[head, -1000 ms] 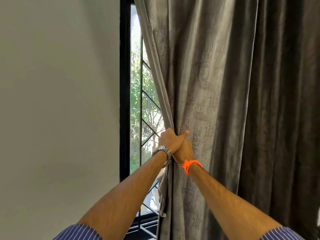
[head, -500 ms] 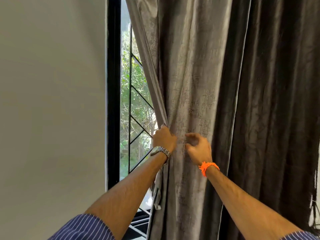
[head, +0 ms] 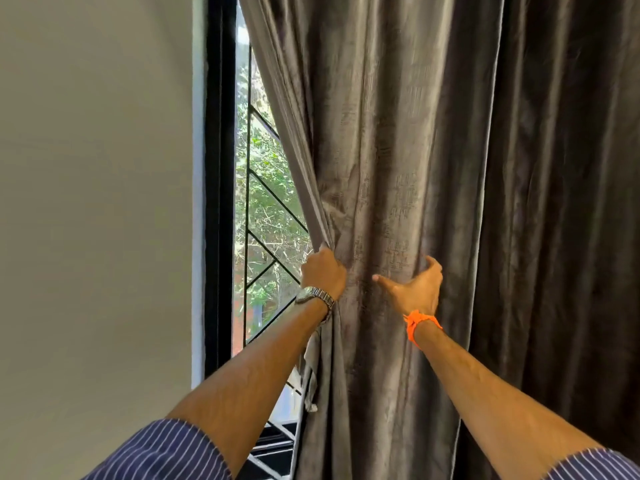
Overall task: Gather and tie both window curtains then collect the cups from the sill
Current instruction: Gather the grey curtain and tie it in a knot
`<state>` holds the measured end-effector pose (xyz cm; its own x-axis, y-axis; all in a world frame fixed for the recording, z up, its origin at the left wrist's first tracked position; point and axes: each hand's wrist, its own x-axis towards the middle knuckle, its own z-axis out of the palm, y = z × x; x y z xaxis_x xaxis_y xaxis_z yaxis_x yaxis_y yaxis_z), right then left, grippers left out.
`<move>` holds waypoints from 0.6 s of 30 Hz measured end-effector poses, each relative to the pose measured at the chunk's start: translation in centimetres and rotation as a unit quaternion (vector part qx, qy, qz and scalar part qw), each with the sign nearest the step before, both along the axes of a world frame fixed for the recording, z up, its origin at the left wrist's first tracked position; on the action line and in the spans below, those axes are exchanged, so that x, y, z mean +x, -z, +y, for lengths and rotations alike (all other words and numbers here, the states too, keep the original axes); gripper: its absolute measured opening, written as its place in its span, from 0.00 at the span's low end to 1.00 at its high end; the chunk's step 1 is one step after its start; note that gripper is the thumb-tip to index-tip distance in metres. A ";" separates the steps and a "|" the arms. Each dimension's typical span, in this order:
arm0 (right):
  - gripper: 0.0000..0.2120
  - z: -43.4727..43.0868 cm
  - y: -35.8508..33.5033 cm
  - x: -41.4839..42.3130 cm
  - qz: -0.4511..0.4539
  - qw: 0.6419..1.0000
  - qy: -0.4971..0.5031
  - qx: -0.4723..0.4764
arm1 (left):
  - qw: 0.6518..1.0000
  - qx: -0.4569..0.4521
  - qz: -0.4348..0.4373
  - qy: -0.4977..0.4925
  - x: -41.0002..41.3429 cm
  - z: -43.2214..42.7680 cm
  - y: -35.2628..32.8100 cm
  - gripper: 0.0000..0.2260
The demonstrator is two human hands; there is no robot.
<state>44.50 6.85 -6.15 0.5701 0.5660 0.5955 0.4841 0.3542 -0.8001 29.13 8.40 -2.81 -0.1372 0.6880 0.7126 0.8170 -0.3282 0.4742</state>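
A grey textured curtain [head: 381,150] hangs in front of the window, pulled aside at its left edge. My left hand [head: 323,273], with a metal watch on the wrist, grips that bunched left edge. My right hand [head: 417,287], with an orange band on the wrist, is spread wide against the fabric further right, thumb out and fingers reaching round a fold. A darker curtain [head: 561,202] hangs to the right. No cups or sill show in this view.
A black window frame [head: 219,188] with a metal grille [head: 266,216] and trees outside stands left of the curtain. A plain beige wall [head: 93,202] fills the left side. A pale strip of fabric [head: 310,382] dangles below my left wrist.
My right hand has let go next to the left hand, moved right across the curtain and spread wide. The left hand keeps its grip on the edge.
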 end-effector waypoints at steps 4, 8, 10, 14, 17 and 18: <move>0.52 1.1 0.7 0.2 0.029 0.999 0.002 -0.033 | 1.000 -0.005 0.013 0.017 0.9 0.0 0.0 0.09; 0.39 2.0 0.8 0.6 0.048 0.997 0.013 -0.051 | 1.000 -0.009 0.003 0.017 1.2 0.4 0.1 0.09; 0.29 2.1 0.9 0.5 0.050 0.998 0.006 -0.044 | 1.000 -0.003 -0.003 0.013 1.2 0.5 0.3 0.10; 0.20 1.7 1.0 -0.8 0.028 0.999 -0.012 -0.039 | 1.000 0.001 -0.006 0.012 1.3 0.5 1.1 0.12; 0.10 1.2 1.0 -2.4 -0.014 0.999 -0.017 -0.028 | 1.000 -0.012 -0.010 0.009 1.3 0.5 1.1 0.13; 0.09 1.1 1.0 -3.0 -0.029 0.999 -0.017 -0.031 | 1.000 -0.013 -0.013 0.012 1.2 0.5 1.2 0.12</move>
